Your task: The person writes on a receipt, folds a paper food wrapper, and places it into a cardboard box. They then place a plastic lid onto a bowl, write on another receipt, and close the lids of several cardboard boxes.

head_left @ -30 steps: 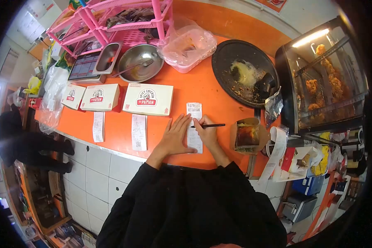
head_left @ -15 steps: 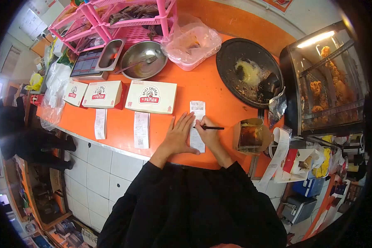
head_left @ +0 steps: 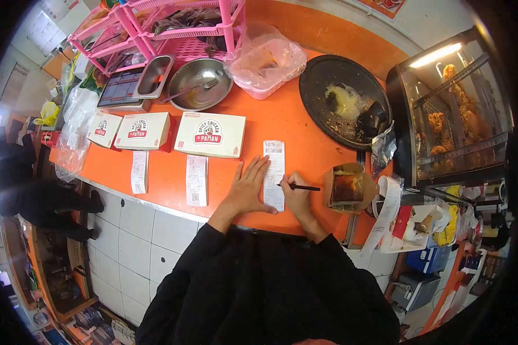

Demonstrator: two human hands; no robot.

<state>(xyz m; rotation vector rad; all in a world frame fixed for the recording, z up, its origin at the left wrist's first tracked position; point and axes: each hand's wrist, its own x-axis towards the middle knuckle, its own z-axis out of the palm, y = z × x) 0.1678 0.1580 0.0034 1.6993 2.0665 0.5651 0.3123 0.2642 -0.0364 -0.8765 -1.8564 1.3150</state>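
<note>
Slip (head_left: 274,172): flat on the counter (head_left: 270,118), between the hands. Left hand (head_left: 247,191): spread flat, grasping nothing; fingertips and thumb lap the slip's left side. Right hand (head_left: 297,198): closed round a pen (head_left: 306,187), nib at the slip; contact too small to tell. Clean marking likely calls for firm left-hand pressure, clear of the nib, and light strokes. Room: bare counter beyond the slip; box (head_left: 211,135) at upper left; carton (head_left: 370,193) just beside the pen's tail, limiting rightward swings. Front edge: near both wrists.
</note>
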